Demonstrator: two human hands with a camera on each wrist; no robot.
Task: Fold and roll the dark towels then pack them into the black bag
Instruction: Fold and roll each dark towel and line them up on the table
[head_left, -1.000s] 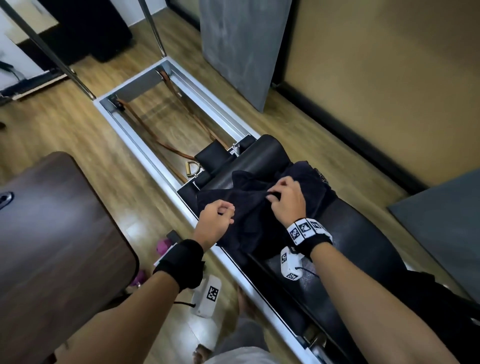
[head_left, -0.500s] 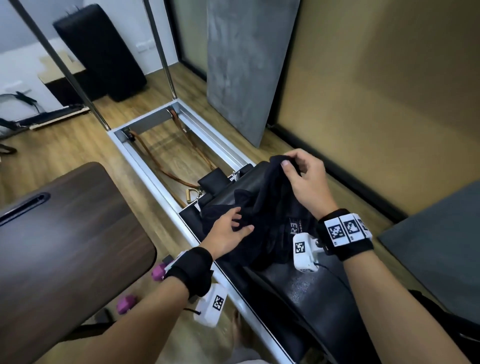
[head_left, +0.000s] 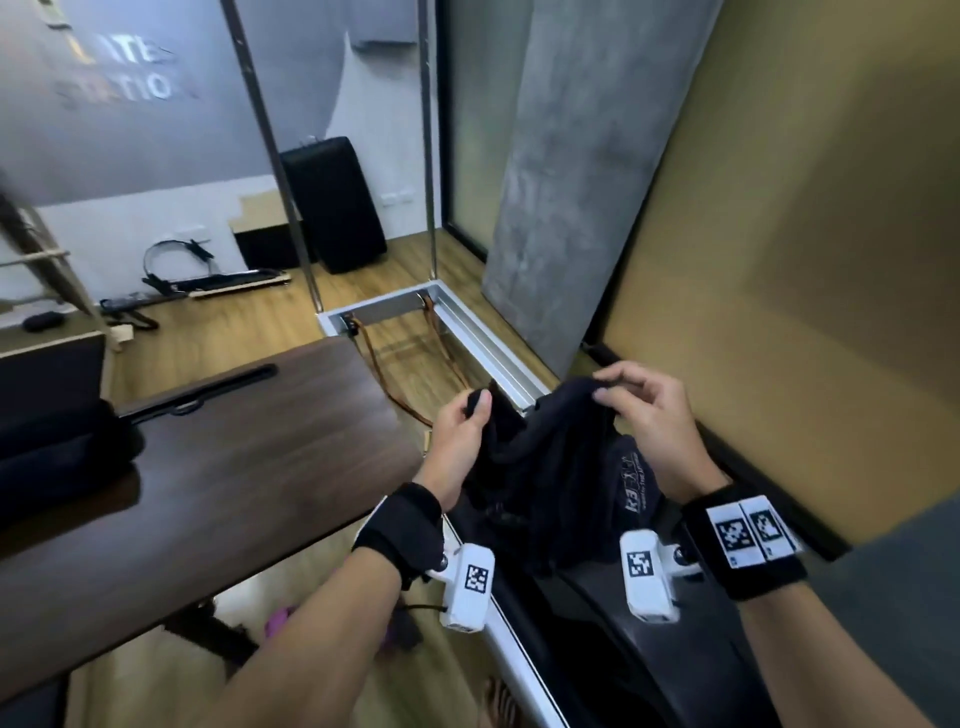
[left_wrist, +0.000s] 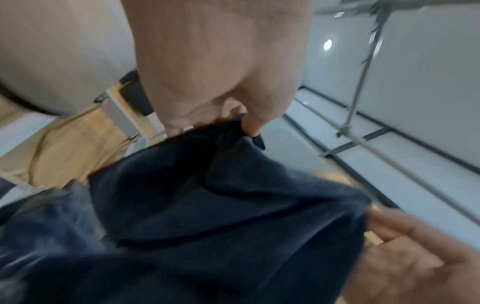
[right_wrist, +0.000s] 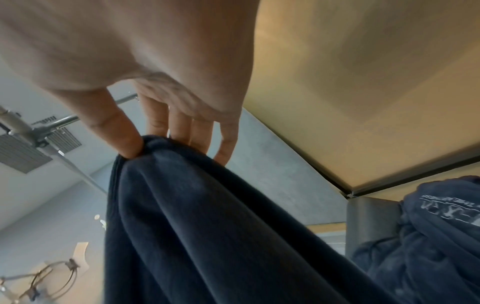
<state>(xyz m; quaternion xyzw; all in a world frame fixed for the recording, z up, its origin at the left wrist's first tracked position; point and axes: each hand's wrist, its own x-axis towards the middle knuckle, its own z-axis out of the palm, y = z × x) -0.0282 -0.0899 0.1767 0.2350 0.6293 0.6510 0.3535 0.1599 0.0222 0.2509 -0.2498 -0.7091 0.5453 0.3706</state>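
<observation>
Early stage: left hand (head_left: 460, 434) and right hand (head_left: 644, 410) each pinch the top edge of one dark towel (head_left: 550, 467), hanging unfolded between them; no fold or roll yet; packing looks untouched; bag not clearly identifiable.

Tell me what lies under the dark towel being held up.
Under the dark towel, pinched by left hand and right hand, the black padded carriage shows. The hanging cloth hides the part directly beneath it.
</observation>
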